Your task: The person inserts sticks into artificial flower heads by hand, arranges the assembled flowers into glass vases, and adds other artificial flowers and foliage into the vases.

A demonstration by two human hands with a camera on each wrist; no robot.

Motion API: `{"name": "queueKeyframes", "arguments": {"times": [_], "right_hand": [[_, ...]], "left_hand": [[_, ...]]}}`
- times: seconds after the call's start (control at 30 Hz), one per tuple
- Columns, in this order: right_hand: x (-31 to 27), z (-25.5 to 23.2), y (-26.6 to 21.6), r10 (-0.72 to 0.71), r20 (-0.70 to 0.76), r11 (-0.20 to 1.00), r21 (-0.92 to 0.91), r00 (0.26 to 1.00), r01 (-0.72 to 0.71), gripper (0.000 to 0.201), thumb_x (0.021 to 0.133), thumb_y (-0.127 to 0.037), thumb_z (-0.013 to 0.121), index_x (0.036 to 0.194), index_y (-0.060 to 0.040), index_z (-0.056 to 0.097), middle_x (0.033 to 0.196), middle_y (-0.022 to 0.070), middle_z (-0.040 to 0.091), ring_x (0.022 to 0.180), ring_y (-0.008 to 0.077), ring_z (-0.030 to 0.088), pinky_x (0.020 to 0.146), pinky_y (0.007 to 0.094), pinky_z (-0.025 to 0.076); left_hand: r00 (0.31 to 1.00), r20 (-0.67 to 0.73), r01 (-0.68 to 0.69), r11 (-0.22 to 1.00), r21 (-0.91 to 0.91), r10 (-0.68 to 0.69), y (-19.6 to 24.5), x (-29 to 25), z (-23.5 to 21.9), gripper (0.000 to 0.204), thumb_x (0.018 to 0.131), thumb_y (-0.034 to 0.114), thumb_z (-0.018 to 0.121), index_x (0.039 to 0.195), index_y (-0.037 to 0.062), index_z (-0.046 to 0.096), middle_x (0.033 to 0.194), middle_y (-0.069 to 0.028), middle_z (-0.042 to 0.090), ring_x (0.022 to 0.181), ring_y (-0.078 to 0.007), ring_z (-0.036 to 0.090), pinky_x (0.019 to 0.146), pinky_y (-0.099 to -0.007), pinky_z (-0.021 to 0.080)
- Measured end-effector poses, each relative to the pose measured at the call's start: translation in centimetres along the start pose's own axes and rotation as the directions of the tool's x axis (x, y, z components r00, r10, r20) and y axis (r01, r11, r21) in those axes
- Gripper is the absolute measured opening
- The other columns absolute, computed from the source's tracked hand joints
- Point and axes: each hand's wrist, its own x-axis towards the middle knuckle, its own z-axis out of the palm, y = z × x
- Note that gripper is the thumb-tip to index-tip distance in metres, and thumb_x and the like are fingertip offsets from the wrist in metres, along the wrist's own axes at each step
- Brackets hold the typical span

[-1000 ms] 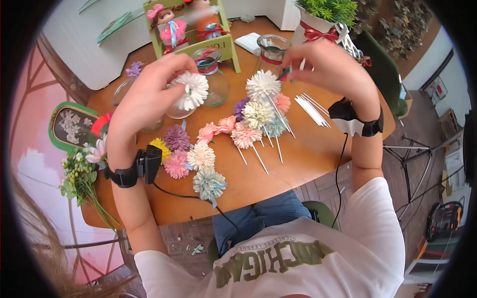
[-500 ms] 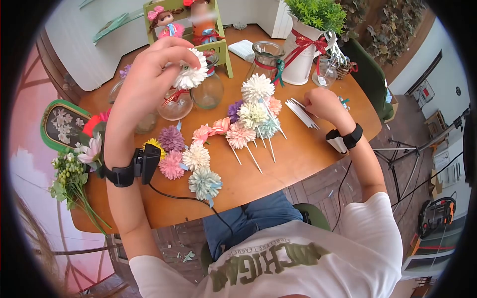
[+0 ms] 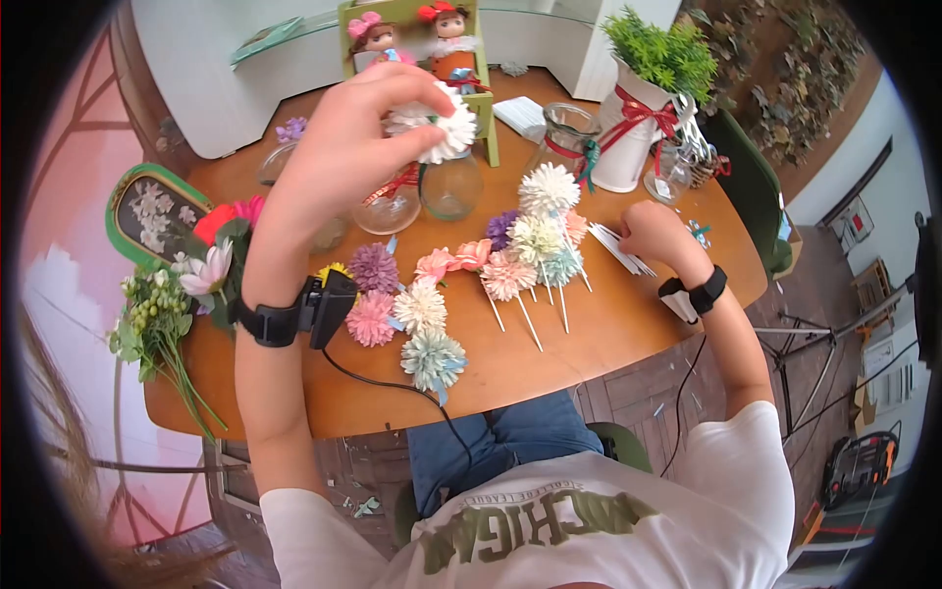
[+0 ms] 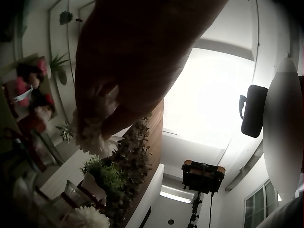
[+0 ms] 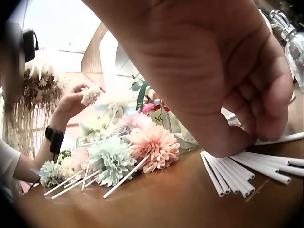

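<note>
The left hand point(image 3: 358, 133) pinches a white flower point(image 3: 454, 130), probably light and soft, best held underneath; the right hand point(image 3: 655, 238), grip unclear, curls at white sticks point(image 5: 232, 176) toward the table's point(image 3: 628, 319) right edge.

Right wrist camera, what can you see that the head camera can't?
Only the right wrist view shows the hollow ends of the white sticks and some pale hanging strands. Only the head view shows the blue jeans and shirt lettering. Both show the left hand holding a white flower and the right hand at the sticks.
</note>
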Motion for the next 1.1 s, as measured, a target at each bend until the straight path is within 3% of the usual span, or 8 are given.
{"name": "queueKeyframes", "arguments": {"times": [0.07,0.13,0.23,0.53,0.87,0.97,1.03,1.1], "right_hand": [[-0.2,-0.1,-0.5,-0.019,-0.061,0.989,-0.147,0.998,0.01,0.015,0.071,-0.013,0.068,0.075,0.0002,0.073,0.077,0.0212,0.07,0.077,0.0396,0.069,0.071,0.0469,0.056],[0.1,-0.2,-0.4,-0.027,-0.025,0.982,-0.187,0.999,0.022,0.014,0.071,-0.013,0.069,0.076,-0.0001,0.073,0.08,0.02,0.07,0.08,0.0388,0.069,0.072,0.0469,0.057],[0.0,-0.7,-0.9,-0.088,0.007,0.963,-0.254,0.996,0.086,0.014,0.07,-0.013,0.07,0.075,-0.0008,0.073,0.079,0.0181,0.07,0.08,0.0374,0.069,0.069,0.0453,0.056],[0.6,-1.3,-1.3,-0.134,0.112,0.94,-0.301,0.985,0.162,0.017,0.065,-0.017,0.072,0.071,-0.0009,0.073,0.077,0.0186,0.07,0.079,0.037,0.07,0.07,0.044,0.056],[-0.4,-1.9,-1.0,-0.096,0.039,0.961,-0.255,0.995,0.103,0.017,0.068,-0.015,0.069,0.075,-0.0004,0.072,0.078,0.0188,0.07,0.079,0.0379,0.069,0.07,0.0452,0.055],[-1.9,-4.5,-2.1,-0.131,-0.067,0.99,-0.065,0.989,0.127,0.014,0.07,-0.011,0.068,0.083,-0.0037,0.069,0.072,0.0166,0.067,0.068,0.0379,0.064,0.063,0.0443,0.05],[-3.3,-7.5,-4.7,-0.242,-0.171,0.931,0.238,0.955,0.279,0.015,0.073,-0.003,0.066,0.087,-0.001,0.064,0.066,0.0132,0.062,0.06,0.0283,0.062,0.058,0.0375,0.048],[-4.4,-10.5,-7.6,-0.253,-0.213,0.894,0.322,0.944,0.312,0.014,0.074,-0.003,0.065,0.088,0.0001,0.063,0.065,0.0118,0.059,0.059,0.0251,0.059,0.058,0.0356,0.047]], "left_hand": [[0.998,0.042,-0.057,0.998,0.03,0.056,0.3,0.2,-0.1,0.021,0.087,0.01,0.072,0.108,0.0048,0.071,0.119,-0.0045,0.063,0.099,-0.0108,0.061,0.076,-0.0248,0.05],[0.998,0.057,-0.001,0.999,0.046,-0.002,0.7,0.1,-0.2,0.024,0.085,0.01,0.073,0.109,0.0055,0.071,0.118,-0.0041,0.064,0.099,-0.0125,0.062,0.076,-0.0264,0.051],[0.995,0.023,-0.094,0.996,-0.013,0.094,-0.1,0.1,0.2,0.024,0.084,0.01,0.074,0.108,0.0063,0.071,0.114,-0.0039,0.064,0.099,-0.0148,0.063,0.076,-0.029,0.052],[0.993,0.008,-0.117,0.993,-0.001,0.117,0.0,0.2,0.5,0.023,0.084,0.011,0.075,0.106,0.0064,0.071,0.112,-0.0036,0.064,0.095,-0.0145,0.062,0.071,-0.0282,0.05],[0.993,-0.001,-0.116,0.991,0.065,0.117,-0.1,0.2,0.6,0.025,0.085,0.01,0.073,0.109,0.0063,0.069,0.112,-0.0039,0.064,0.089,-0.0133,0.06,0.069,-0.0279,0.048],[0.993,-0.039,-0.11,0.994,0.025,0.11,-0.3,0.2,0.7,0.025,0.088,0.01,0.07,0.112,0.0061,0.068,0.112,-0.0042,0.063,0.087,-0.0116,0.059,0.068,-0.0268,0.048],[0.997,-0.076,-0.001,1.0,0.003,0.001,0.3,0.2,0.5,0.024,0.09,0.009,0.068,0.114,0.0053,0.068,0.112,-0.0032,0.063,0.086,-0.0097,0.06,0.071,-0.0262,0.05],[0.996,-0.088,0.032,0.999,-0.015,-0.033,0.4,0.3,0.4,0.025,0.091,0.008,0.068,0.116,0.0041,0.068,0.113,-0.003,0.063,0.088,-0.0093,0.062,0.073,-0.0262,0.051]]}}
